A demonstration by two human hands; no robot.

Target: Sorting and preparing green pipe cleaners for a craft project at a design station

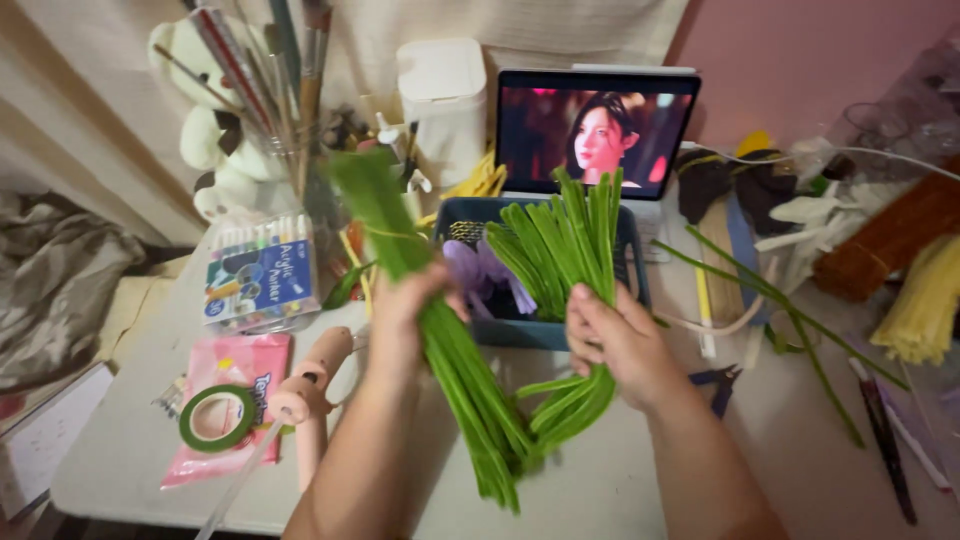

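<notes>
- A green tape roll (218,418) lies on a pink packet (232,372), well left of both hands.
- A pink glue gun (308,392) sits just left of the left forearm.
- The left hand (405,310) is closed round a long bundle of green stems (440,340), tilted, its top leaning left.
- The right hand (620,345) grips a bent green bunch (570,250), its tips fanning up over a blue basket (530,330) just behind both grips.
- Loose green stems (770,300) lie right of the right hand.

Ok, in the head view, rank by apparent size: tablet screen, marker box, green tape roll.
1. Tablet screen, largest.
2. Marker box.
3. Green tape roll, smallest, though it sits nearest the camera.
</notes>
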